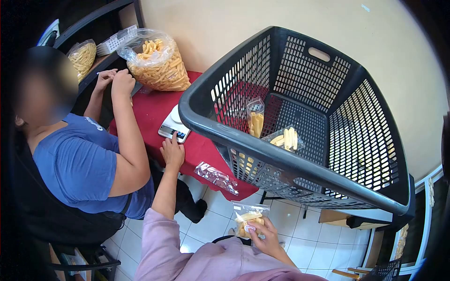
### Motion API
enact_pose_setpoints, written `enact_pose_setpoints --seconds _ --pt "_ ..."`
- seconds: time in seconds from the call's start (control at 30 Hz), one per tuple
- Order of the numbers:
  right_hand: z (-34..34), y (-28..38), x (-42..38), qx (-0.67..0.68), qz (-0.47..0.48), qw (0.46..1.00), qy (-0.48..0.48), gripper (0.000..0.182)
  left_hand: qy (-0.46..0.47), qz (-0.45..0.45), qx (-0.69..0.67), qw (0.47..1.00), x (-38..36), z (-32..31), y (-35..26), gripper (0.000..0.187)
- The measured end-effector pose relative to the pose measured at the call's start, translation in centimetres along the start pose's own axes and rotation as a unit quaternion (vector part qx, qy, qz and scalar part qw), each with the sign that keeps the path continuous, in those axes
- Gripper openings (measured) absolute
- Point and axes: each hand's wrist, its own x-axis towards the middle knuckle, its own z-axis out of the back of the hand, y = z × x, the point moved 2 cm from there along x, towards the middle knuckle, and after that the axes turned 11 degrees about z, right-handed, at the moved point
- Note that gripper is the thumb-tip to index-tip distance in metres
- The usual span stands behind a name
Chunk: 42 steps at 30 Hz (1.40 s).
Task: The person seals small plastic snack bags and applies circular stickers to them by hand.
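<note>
Head view: right hand (268, 237) fingers pinch a clear crinkly snack bag (248, 218); left hand (172, 152) fingers spread, touching the flat scale (173, 126).

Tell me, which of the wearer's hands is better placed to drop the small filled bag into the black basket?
Probably the right hand: it already grips the small bag of snacks, just below the basket. The left hand is busy pressing on the scale.
</note>
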Motion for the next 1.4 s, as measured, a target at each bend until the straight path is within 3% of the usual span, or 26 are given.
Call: enact_pose_setpoints --seconds 0.23,0.37,0.43,0.5,0.7,0.77,0.8,0.87,0.97,1.07,1.2,1.27,1.4 --pt "-0.3 -0.1 0.1 -0.001 0.013 1.000 0.007 0.022 0.016 -0.061 0.119 0.991 0.8 -0.1 -0.3 0.048" --pt "-0.3 -0.3 -0.1 0.002 0.007 1.000 0.012 0.023 -0.017 -0.065 0.073 0.995 0.5 -0.5 0.4 0.048" --pt "-0.2 -0.2 -0.1 0.002 0.002 1.000 0.011 0.023 -0.037 -0.075 0.057 0.995 0.3 0.1 0.0 0.028" --pt "-0.1 0.1 0.2 -0.002 0.005 1.000 -0.005 0.023 -0.057 -0.094 0.038 0.993 0.2 -0.1 0.0 0.022" --pt "0.1 -0.4 -0.4 -0.001 0.001 1.000 0.000 0.023 0.013 -0.067 0.064 0.996 0.1 1.1 -0.7 0.027" --pt "0.1 -0.5 -0.5 0.003 -0.003 1.000 0.000 0.023 0.151 -0.006 0.016 0.988 0.5 1.5 -0.7 0.048" --pt "0.1 -0.5 -0.5 0.006 -0.006 1.000 0.000 0.023 0.151 -0.006 0.018 0.988 0.3 1.3 -0.7 0.048" --pt "0.1 -0.5 -0.3 0.004 -0.008 1.000 0.002 0.023 0.039 -0.020 -0.006 0.999 0.0 1.0 -0.6 0.050" --pt "0.1 -0.5 -0.1 0.003 -0.007 1.000 0.006 0.024 -0.011 -0.085 -0.045 0.995 0.7 -2.5 1.1 0.050" --pt "0.1 -0.6 0.0 0.006 -0.004 1.000 0.010 0.024 0.055 -0.043 0.018 0.997 0.1 -0.4 0.2 0.049" --pt "0.1 -0.7 0.1 0.006 0.002 1.000 -0.003 0.023 0.061 -0.032 0.026 0.997 0.3 -1.7 0.9 0.049" --pt "0.3 -0.8 0.2 0.005 -0.002 1.000 -0.006 0.023 -0.013 -0.049 0.017 0.999 0.5 -3.0 1.6 0.049" --pt "0.5 -0.8 0.1 0.013 -0.014 1.000 -0.008 0.022 -0.028 -0.073 0.005 0.997 0.7 -2.8 1.5 0.048"
